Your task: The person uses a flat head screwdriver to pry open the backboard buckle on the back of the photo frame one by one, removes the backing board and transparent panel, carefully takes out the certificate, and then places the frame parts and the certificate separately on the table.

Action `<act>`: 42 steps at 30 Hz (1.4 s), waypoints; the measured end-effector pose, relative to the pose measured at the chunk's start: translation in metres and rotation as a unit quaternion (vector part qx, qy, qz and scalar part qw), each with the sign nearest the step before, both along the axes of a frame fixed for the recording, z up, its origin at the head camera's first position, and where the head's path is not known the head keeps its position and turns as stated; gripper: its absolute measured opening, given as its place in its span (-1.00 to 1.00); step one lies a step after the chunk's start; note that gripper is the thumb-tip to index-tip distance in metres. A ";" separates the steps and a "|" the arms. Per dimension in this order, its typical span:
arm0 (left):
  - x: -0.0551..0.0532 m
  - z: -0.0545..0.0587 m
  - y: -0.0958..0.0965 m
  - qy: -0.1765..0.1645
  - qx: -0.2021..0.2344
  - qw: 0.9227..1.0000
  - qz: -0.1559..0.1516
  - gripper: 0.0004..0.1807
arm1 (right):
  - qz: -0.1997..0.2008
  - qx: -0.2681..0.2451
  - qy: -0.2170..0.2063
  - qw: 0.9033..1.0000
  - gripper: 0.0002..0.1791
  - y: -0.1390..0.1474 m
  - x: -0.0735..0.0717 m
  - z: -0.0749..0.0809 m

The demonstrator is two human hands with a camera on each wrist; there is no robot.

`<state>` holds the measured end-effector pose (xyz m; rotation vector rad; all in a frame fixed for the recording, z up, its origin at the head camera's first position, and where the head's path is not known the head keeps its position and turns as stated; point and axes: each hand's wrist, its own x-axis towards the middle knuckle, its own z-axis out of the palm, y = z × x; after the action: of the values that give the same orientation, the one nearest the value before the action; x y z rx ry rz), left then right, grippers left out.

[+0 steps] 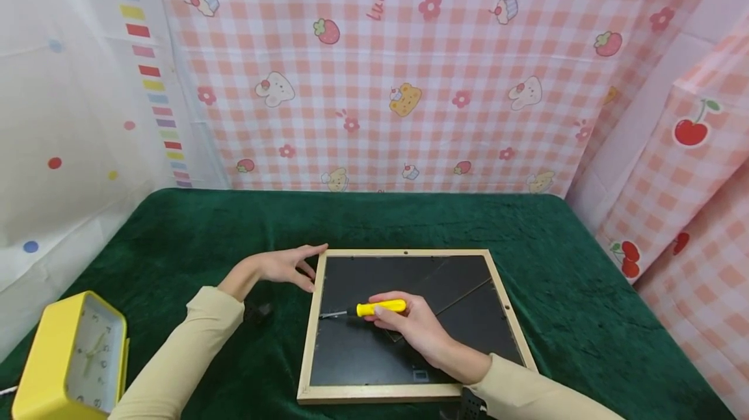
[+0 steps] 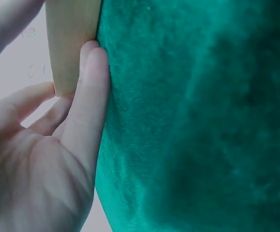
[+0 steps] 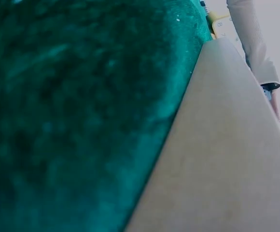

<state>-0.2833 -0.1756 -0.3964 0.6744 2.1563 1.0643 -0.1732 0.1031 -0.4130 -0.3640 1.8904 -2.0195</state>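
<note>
A picture frame (image 1: pixel 351 393) with pale wooden rails lies face down, its black backing board (image 1: pixel 404 277) upward. My right hand (image 1: pixel 412 326) grips a screwdriver (image 1: pixel 381 307) by its yellow handle, above the board. The metal shaft points left, and its tip is at the inner edge of the left rail, by a small metal tab. At the upper left corner, my left hand (image 1: pixel 287 267) rests its extended fingers against the outside of the frame. In the left wrist view, its fingertips (image 2: pixel 95 60) touch the wooden edge. The right wrist view does not show the right hand.
A yellow clock (image 1: pixel 47 355) stands at the left front. Dark green cloth (image 1: pixel 585 290) covers the table. Patterned curtains (image 1: pixel 374 82) hang behind and at the sides. A small dark object (image 1: pixel 257 309), its kind unclear, is by the left sleeve.
</note>
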 end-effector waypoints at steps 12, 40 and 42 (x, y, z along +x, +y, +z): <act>0.001 -0.002 0.001 -0.009 -0.007 1.000 0.011 0.06 | 0.002 -0.005 0.001 1.000 -0.57 -0.001 0.002 0.000; 0.001 -0.002 0.001 -0.003 -0.008 1.000 0.017 0.06 | -0.011 0.012 0.040 0.999 -0.61 -0.003 0.007 0.008; 0.001 -0.001 0.001 -0.005 -0.007 1.000 0.017 0.06 | -0.012 0.017 0.042 0.999 -0.62 -0.004 0.009 0.013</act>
<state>-0.2821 -0.1749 -0.3979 0.6258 2.1719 1.0679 -0.1638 0.0990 -0.4001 -0.4267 1.9850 -2.0152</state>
